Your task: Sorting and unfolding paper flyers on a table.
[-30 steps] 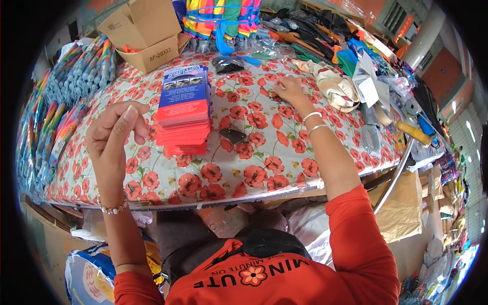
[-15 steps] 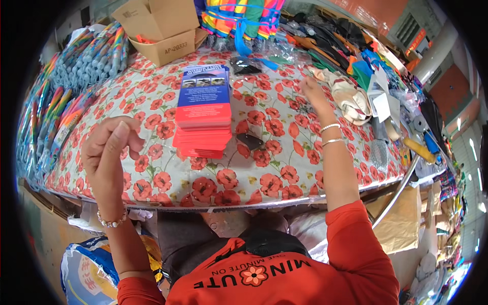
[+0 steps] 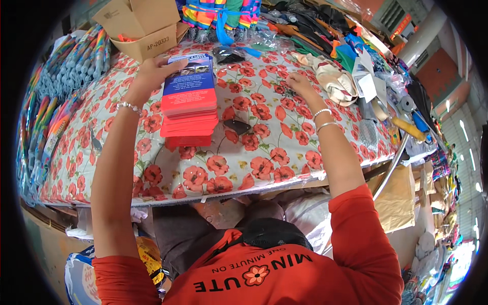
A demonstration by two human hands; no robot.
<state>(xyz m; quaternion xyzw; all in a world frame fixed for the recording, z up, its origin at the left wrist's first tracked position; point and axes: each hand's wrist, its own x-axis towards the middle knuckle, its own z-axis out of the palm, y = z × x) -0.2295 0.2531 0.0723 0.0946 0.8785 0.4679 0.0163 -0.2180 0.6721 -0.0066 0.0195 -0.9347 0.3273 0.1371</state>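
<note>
A stack of red and blue printed cards [image 3: 189, 99] lies on the flowered cloth in front of me, its lower cards fanned toward me. My left hand [image 3: 158, 75] is at the stack's far left corner, thumb across the top card and fingers closed along its edge. Whether that card is lifted off the others, I cannot tell. Farther right, my right hand [image 3: 301, 84] is low over the cloth with its fingers curled together. Small dark bits [image 3: 287, 91] lie beside it; what the fingers hold, if anything, is hidden.
A cardboard box [image 3: 147, 33] stands at the back left, beside bundled rainbow umbrellas [image 3: 81, 58]. Another tied colourful bundle [image 3: 221, 15] is at the back. A dark flat piece [image 3: 237, 126] lies right of the cards. Folded cloth [image 3: 333, 81] and a yellow-handled tool [image 3: 408, 129] lie to the right.
My left hand has moved forward and right from beside the cards onto the stack's far corner. My right hand stays over nearly the same patch of cloth. The whole view has shifted slightly.
</note>
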